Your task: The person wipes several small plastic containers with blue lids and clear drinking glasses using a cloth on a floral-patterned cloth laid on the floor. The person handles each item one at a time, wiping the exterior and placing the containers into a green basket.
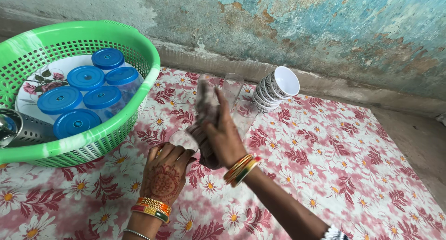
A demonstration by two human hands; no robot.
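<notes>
Down on the floral cloth (325,165), the left hand (165,172) curls its fingers around a clear glass (181,140). Just above it, the right hand (225,138) clutches a checked rag (206,112) pushed into that glass.

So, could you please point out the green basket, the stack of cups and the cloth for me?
green basket (151,66), head view, on its right rim.
stack of cups (284,80), head view, inside the top cup.
cloth (206,112), head view, on its middle above the right hand.
</notes>
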